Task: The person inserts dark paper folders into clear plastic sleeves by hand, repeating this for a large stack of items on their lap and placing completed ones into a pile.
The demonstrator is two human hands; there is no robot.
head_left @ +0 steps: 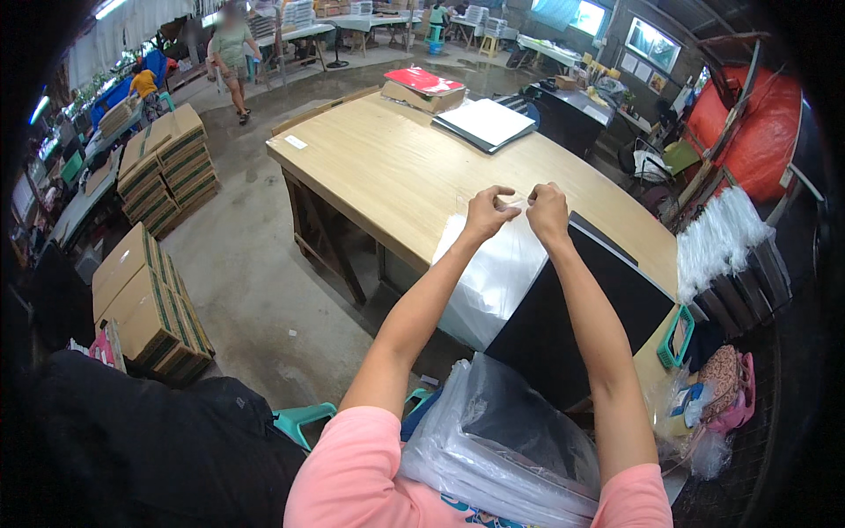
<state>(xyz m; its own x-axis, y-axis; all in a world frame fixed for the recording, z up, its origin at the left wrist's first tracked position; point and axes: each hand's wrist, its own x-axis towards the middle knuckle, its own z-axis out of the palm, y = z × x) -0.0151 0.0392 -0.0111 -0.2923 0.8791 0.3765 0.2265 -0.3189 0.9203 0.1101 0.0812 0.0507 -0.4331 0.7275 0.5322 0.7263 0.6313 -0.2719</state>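
Right hand (pixel 547 214) fingers pinch the bag (pixel 493 295) at its far end; left hand (pixel 487 216) grip, cannot tell. Bag overhangs the bench (pixel 378 158) beside the black board (pixel 546 343); best part its film gently

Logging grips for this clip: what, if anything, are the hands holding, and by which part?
The left hand and right hand are at the far edge of the translucent plastic, probably pinching it there; actual contact is too small to confirm.
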